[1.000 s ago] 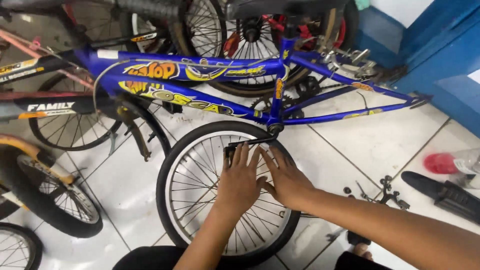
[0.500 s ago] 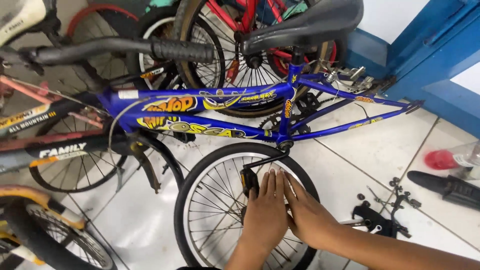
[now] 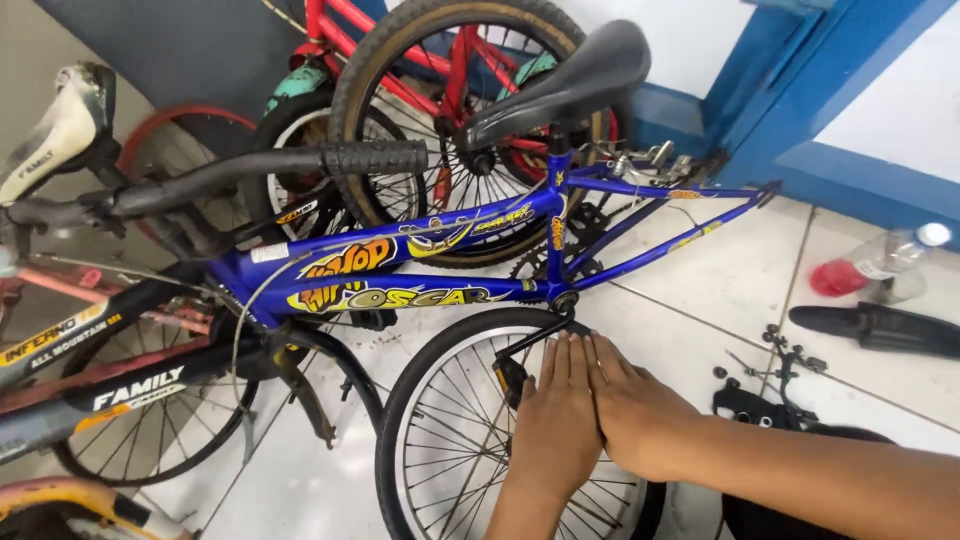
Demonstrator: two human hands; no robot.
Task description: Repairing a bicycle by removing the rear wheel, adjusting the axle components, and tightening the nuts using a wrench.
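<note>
Left hand [image 3: 556,420]: lies flat, palm down, fingers straight and pressed together, resting over the loose wheel [image 3: 480,430]. It grips nothing; the fingertips reach up to the black crank arm [image 3: 535,337] and sit just beside the pedal [image 3: 508,378].

Right hand [image 3: 635,410]: also flat, fingers extended, laid against the left hand's outer edge so the two touch side by side. Nothing is enclosed in it. Whether the palms press on the spokes or on the hub beneath cannot be told; the hands cover that spot.

Wheel: black tyre, silver spokes, standing in front of the blue bicycle frame [image 3: 420,265], directly below the bottom bracket, lower part cut off by the picture edge.

Frame: blue with yellow and orange lettering, black saddle [image 3: 560,80] on top, black handlebar grip [image 3: 370,158] to the left. The rear fork ends [image 3: 765,190] carry no wheel.

Surroundings: white tiled floor [image 3: 700,290]; other bicycles crowded left and behind, including a red one [image 3: 340,25]. To the right, a clear bottle with red liquid [image 3: 870,268] lies on the tiles, with a black mudguard-like part [image 3: 880,328] and small loose fittings [image 3: 780,350] near it.
</note>
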